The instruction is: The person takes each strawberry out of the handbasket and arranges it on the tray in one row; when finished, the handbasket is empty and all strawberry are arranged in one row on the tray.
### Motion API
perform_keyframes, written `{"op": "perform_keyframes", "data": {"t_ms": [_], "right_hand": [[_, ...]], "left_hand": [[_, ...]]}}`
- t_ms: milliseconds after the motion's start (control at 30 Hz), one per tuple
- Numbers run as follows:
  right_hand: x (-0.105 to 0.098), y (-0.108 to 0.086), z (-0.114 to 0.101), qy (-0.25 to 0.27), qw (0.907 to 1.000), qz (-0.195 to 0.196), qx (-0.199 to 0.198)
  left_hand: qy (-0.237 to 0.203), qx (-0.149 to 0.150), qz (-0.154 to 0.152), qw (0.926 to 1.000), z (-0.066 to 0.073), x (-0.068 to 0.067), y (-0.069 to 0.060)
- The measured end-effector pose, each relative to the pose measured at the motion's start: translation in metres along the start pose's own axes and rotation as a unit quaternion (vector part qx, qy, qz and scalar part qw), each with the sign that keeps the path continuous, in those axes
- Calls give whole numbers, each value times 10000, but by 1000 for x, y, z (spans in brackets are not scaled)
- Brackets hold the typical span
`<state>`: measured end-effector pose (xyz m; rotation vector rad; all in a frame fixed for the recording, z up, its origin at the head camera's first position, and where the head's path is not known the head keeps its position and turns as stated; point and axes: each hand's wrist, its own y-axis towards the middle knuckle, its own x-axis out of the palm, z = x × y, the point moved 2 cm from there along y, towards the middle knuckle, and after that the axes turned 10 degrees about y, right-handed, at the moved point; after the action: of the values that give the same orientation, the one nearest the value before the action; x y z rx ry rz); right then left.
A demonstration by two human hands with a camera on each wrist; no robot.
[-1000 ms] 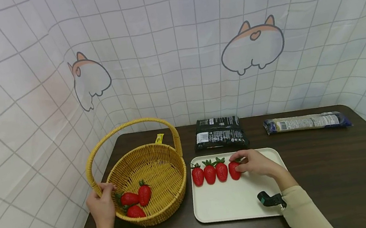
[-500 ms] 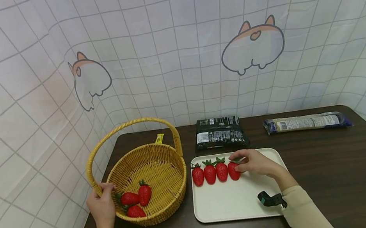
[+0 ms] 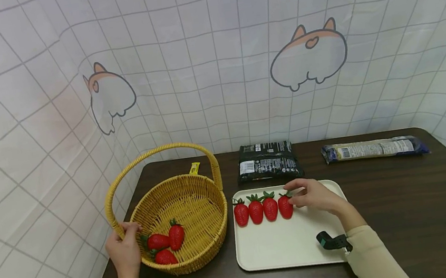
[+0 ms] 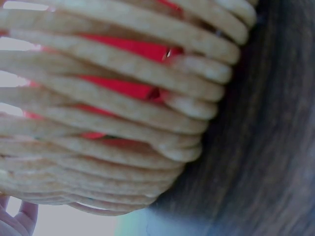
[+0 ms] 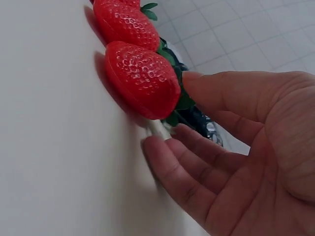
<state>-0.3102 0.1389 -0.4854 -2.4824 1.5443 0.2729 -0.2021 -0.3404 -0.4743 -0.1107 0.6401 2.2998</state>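
A yellow wicker basket [image 3: 199, 257] with a tall arched handle stands at the left, three red strawberries [image 3: 176, 236] inside it. My left hand [image 3: 124, 254] grips its left rim by the foot of the handle. On a cream tray [image 3: 282, 248], several strawberries lie in a row along the back left, leaves pointing away. My right hand [image 3: 316, 197] is beside the rightmost strawberry [image 3: 285, 207]. In the right wrist view its thumb is close to the leaves of that strawberry [image 5: 142, 78], and the fingers are spread loosely with nothing between them. Woven strands fill most of the left wrist view.
Behind the tray lies a black printed packet [image 3: 268, 161]. A long clear-and-blue packet [image 3: 373, 148] is at the back right of the dark table [image 3: 424, 210]. A small yellow wrapper [image 3: 194, 168] shows behind the basket. A white grid-patterned cloth [image 3: 212, 64] hangs around the table.
The right hand has let go of the rightmost strawberry and drawn slightly right. That strawberry stays in line with the row. The left hand and basket have not visibly moved.
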Motion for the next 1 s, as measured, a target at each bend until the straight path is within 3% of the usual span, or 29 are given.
{"op": "perform_keyframes", "data": {"t_ms": [300,633,833,1000], "right_hand": [[-3,-3,-22,-810,9945,452,-479],[24,-6,-54,168,9905,1061,-864],[58,-13,-87,308,9899,745,-1163],[92,3,-85,562,9865,186,-1529]], "left_hand": [[-87,-3,13,10000,1,-1,-1],[-114,28,-55,9999,6,1,-1],[-80,-46,-64,9999,5,0,0],[-88,-162,-113,9998,15,-4,-4]]}}
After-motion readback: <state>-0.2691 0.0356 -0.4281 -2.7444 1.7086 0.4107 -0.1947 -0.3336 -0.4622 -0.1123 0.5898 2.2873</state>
